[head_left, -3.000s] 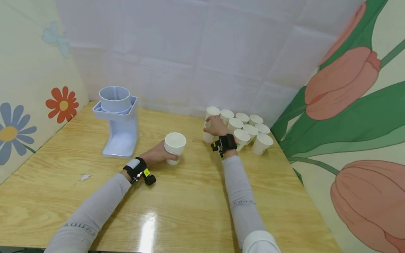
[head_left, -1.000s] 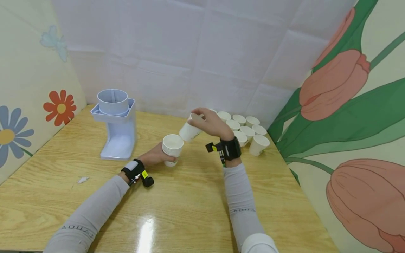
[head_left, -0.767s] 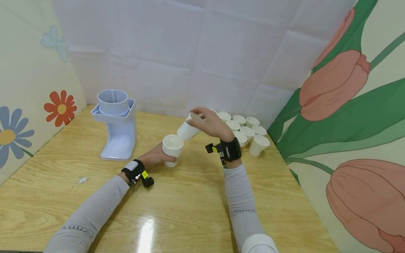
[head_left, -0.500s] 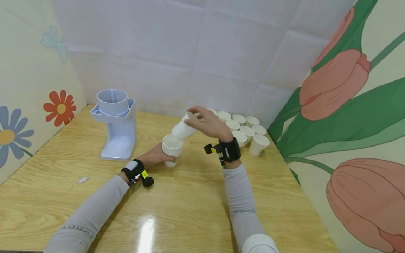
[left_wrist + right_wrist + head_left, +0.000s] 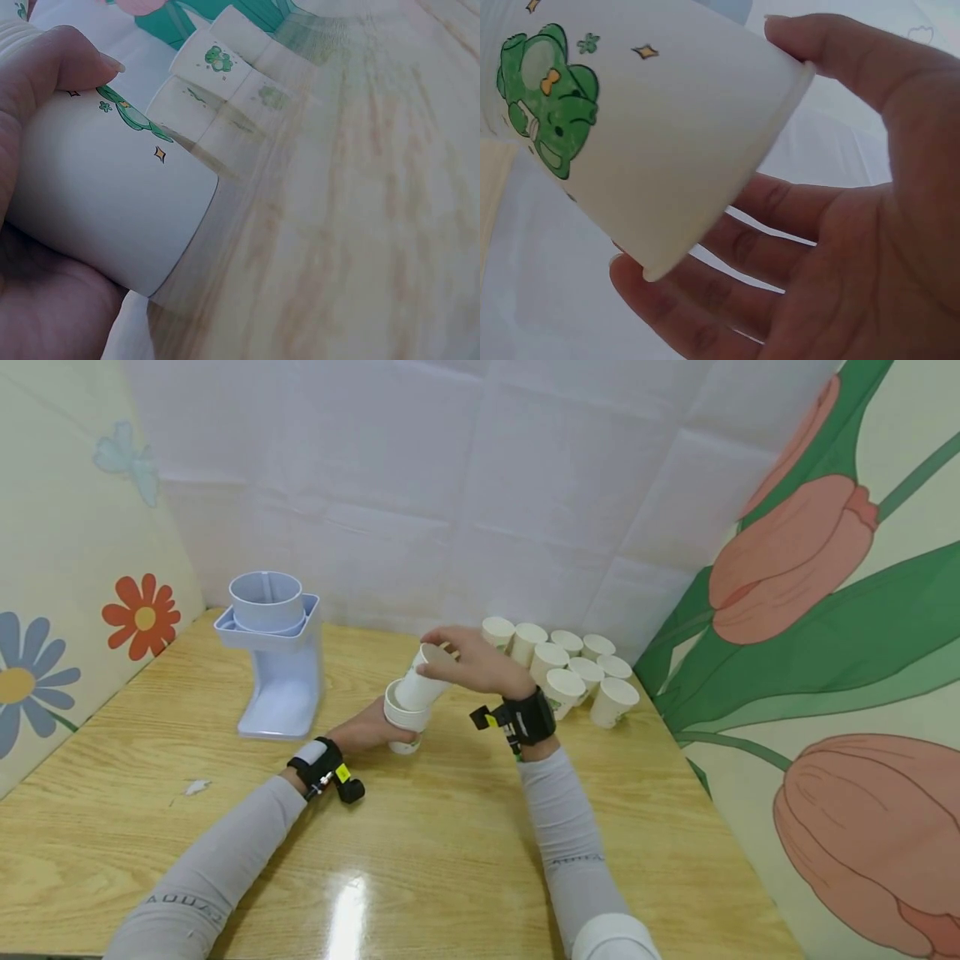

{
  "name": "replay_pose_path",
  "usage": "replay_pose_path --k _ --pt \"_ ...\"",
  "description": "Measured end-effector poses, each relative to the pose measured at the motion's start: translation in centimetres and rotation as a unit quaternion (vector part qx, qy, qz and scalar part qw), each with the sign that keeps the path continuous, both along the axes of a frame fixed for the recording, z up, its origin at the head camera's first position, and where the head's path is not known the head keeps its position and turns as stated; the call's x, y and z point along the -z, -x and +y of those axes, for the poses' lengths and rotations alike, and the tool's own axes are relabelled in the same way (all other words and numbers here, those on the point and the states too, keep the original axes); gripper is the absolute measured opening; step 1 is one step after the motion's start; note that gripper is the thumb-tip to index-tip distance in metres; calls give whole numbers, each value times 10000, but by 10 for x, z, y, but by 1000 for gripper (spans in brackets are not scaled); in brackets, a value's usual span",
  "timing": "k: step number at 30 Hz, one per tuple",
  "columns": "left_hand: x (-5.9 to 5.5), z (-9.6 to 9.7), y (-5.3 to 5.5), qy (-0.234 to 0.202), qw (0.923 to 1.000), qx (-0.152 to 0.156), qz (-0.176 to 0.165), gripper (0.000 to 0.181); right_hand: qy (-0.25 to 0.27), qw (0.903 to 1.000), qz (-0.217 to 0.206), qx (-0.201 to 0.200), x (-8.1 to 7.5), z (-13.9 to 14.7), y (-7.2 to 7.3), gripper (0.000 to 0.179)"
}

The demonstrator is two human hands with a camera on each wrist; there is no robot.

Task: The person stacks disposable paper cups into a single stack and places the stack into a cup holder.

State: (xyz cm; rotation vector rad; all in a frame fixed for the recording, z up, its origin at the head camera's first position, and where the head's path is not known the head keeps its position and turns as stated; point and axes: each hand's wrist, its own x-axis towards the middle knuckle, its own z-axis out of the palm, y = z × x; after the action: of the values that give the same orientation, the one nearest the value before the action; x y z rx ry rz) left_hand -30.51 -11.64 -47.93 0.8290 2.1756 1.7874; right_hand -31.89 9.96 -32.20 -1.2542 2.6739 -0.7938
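My left hand (image 5: 365, 727) grips a stack of nested white paper cups (image 5: 406, 717) upright on the table; the left wrist view shows thumb and fingers curled round the lowest cup (image 5: 112, 195). Above it my right hand (image 5: 480, 662) pinches a single paper cup (image 5: 420, 681) near its rim. That cup leans, its base inside the mouth of the stack. In the right wrist view a green bear print shows on the held cup (image 5: 667, 127), with the thumb on one side of the rim and fingers on the other.
Several upright paper cups (image 5: 564, 688) stand in a cluster at the back right. A pale blue cup holder (image 5: 281, 685) with a round top stands at the back left. A white scrap (image 5: 197, 787) lies on the wooden table (image 5: 435, 860). Patterned walls close both sides.
My right hand took a cup from the cluster's left side and carried it left and over the stack, where its base has now entered the top cup. The left hand stayed in place.
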Motion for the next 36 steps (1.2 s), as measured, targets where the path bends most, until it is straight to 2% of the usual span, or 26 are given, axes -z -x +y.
replay_pose_path --k 12,23,36 --pt "1 -1 1 54 10000 0 -19 72 -527 9982 264 -69 6 -14 -5 62" --pt "0 -1 1 62 10000 -10 -5 69 -788 9956 426 -274 14 -24 -6 59" --pt "0 -1 -1 13 10000 -61 -37 69 -929 9944 165 -474 22 -36 -5 60"
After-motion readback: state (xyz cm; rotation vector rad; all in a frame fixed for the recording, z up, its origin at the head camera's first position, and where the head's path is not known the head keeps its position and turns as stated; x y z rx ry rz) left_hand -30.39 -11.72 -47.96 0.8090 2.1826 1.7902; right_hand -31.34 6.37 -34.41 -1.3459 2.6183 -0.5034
